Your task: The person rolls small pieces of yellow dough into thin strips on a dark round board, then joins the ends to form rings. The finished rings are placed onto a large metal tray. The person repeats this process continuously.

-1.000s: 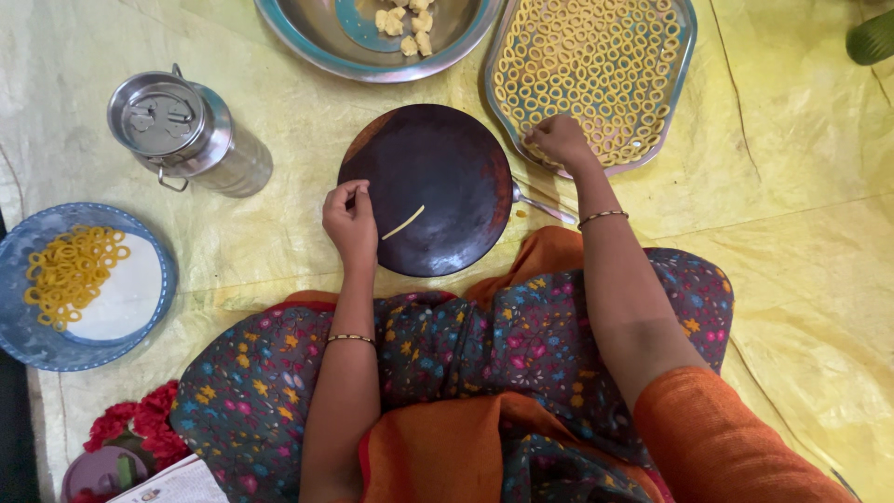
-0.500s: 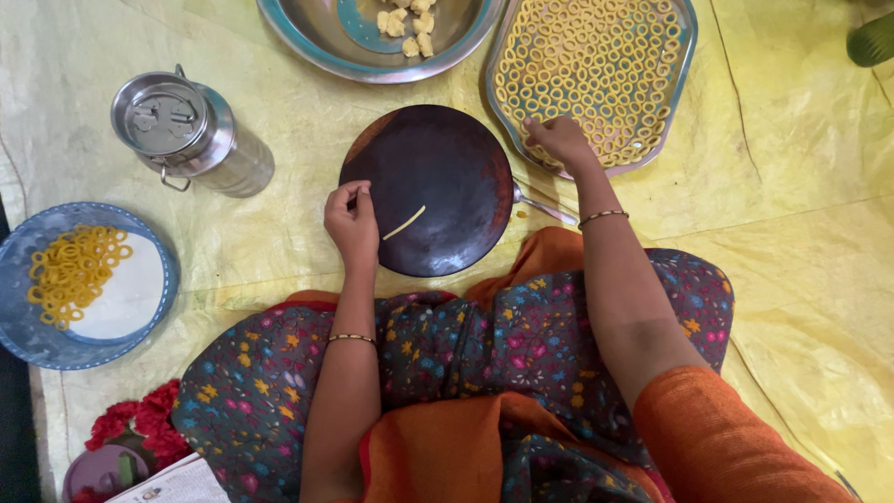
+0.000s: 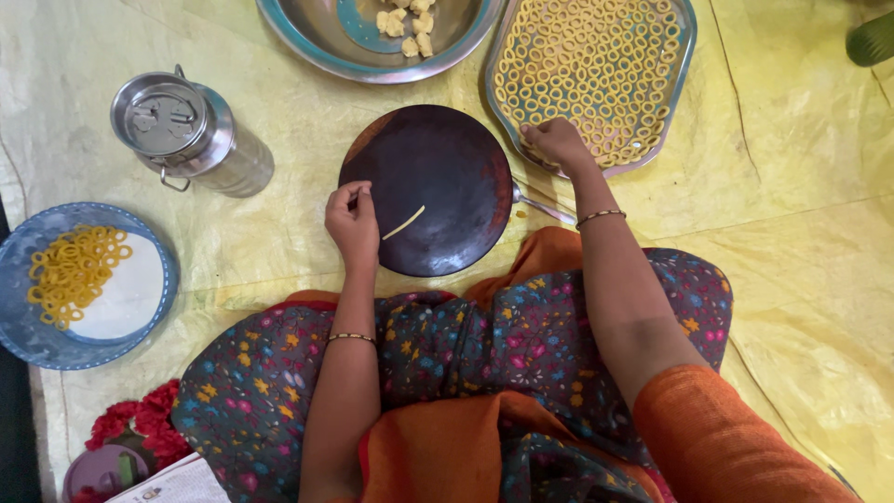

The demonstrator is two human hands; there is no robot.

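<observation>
A dark round pan [image 3: 452,154] lies upside down in front of my knees, with one thin strip of pale dough [image 3: 403,223] on it. My left hand [image 3: 352,222] rests on the pan's left edge, fingers curled, just beside the strip. My right hand [image 3: 556,142] reaches to the near left corner of a steel tray [image 3: 683,65] filled with several rows of small dough rings [image 3: 596,65]; its fingertips are pinched at the rings there. What those fingers hold is hidden.
A steel bowl [image 3: 307,42] with dough lumps [image 3: 405,20] sits at the top. A lidded steel can [image 3: 182,130] lies at the left. A blue plate [image 3: 23,331] with yellow rings is at far left. Yellow sheeting [image 3: 801,242] covers the floor.
</observation>
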